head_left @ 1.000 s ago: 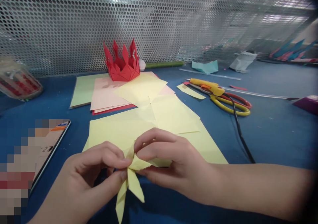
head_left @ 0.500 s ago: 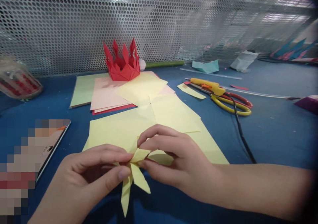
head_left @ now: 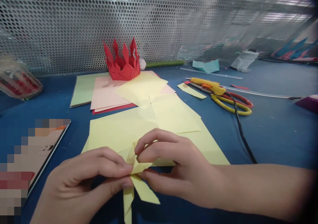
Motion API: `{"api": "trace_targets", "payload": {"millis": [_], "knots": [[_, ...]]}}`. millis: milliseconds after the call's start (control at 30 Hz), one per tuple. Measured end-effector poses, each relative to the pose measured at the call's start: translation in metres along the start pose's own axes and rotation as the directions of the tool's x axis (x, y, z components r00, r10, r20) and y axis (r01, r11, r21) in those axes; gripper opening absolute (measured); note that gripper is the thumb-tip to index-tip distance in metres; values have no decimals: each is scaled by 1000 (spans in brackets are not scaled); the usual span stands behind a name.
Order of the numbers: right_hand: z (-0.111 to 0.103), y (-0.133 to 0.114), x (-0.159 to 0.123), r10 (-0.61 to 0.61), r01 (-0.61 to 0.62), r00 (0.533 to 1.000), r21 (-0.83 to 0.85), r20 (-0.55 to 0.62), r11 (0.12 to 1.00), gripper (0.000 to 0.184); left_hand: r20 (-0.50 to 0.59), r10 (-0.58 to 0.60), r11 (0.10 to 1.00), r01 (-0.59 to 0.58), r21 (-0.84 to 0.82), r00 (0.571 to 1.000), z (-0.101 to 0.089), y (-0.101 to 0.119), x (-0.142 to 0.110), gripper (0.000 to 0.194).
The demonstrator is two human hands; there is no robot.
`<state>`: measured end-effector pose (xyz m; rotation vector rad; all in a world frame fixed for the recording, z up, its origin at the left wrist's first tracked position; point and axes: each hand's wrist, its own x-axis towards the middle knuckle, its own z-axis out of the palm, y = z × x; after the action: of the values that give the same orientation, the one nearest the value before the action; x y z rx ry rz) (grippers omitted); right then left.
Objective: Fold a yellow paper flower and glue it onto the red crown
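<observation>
Between my two hands is a piece of folded yellow paper (head_left: pixel 142 189) with several pointed flaps; two of them hang down toward the table's near edge. My left hand (head_left: pixel 91 177) pinches its middle between thumb and fingertips. From the other side, my right hand (head_left: pixel 176 164) has its fingers curled round the upper flaps, with the thumb beneath; part of the paper is hidden behind these fingers. Just beyond my hands lie yellow sheets (head_left: pixel 119 128), flat on the blue table (head_left: pixel 268 138).
A red paper crown (head_left: pixel 124 66) stands at the back on pink sheets (head_left: pixel 109 94) and green paper (head_left: pixel 85 86). To the right lie a yellow glue gun (head_left: pixel 208 84) with a black cord and scissors (head_left: pixel 232 104). A phone (head_left: pixel 49 157) and a jar (head_left: pixel 20 80) are at left.
Both hands rose slightly with the folded paper, then came down again. The hanging flaps have swung to the right, and my left hand's fingers have shifted their pinch.
</observation>
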<state>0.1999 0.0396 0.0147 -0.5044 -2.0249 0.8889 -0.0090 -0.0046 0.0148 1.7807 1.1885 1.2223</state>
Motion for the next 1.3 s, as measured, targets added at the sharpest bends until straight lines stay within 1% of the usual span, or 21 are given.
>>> {"api": "trace_targets", "payload": {"millis": [67, 100, 233, 433, 600, 767, 867, 967, 1067, 1200, 1300], "knots": [[0, 0, 1, 3, -3, 1000, 15, -4, 1000, 13, 35, 69, 997, -70, 42, 997, -3, -2, 0, 25], [0, 0, 1, 6, -6, 1000, 22, -6, 1000, 14, 20, 86, 995, -87, 53, 996, -4, -3, 1, 25], [0, -1, 1, 27, -27, 1000, 28, -14, 999, 15, -8, 55, 994, -54, 93, 998, -3, -5, -1, 25], [1, -1, 1, 32, -30, 999, 55, -34, 998, 19, -10, 6, 998, -6, 67, 1000, 1, -4, 2, 26], [4, -3, 1, 51, -47, 998, 95, -35, 994, 26, 9, 25, 999, -26, 47, 1000, 1, 0, 4, 26], [3, -3, 1, 58, -58, 998, 131, 6, 990, 20, 50, 69, 996, -72, 50, 996, 1, 2, 5, 25], [1, -2, 0, 66, -70, 997, 134, 32, 989, 19, 90, 119, 990, -125, 71, 989, 0, 2, 4, 28], [1, -2, 0, 92, -99, 995, 149, 49, 984, 18, 108, 151, 974, -166, 153, 983, -2, 0, 1, 32], [1, -3, 1, 120, -129, 991, 163, 64, 978, 16, 104, 156, 959, -176, 221, 982, -5, -3, -3, 33], [1, -2, 1, 80, -91, 994, 165, 73, 982, 16, 100, 177, 956, -195, 220, 979, -6, -2, -3, 25], [1, -1, 1, 70, -83, 994, 165, 81, 983, 13, 137, 197, 953, -222, 204, 971, -6, 0, -1, 20]]}}
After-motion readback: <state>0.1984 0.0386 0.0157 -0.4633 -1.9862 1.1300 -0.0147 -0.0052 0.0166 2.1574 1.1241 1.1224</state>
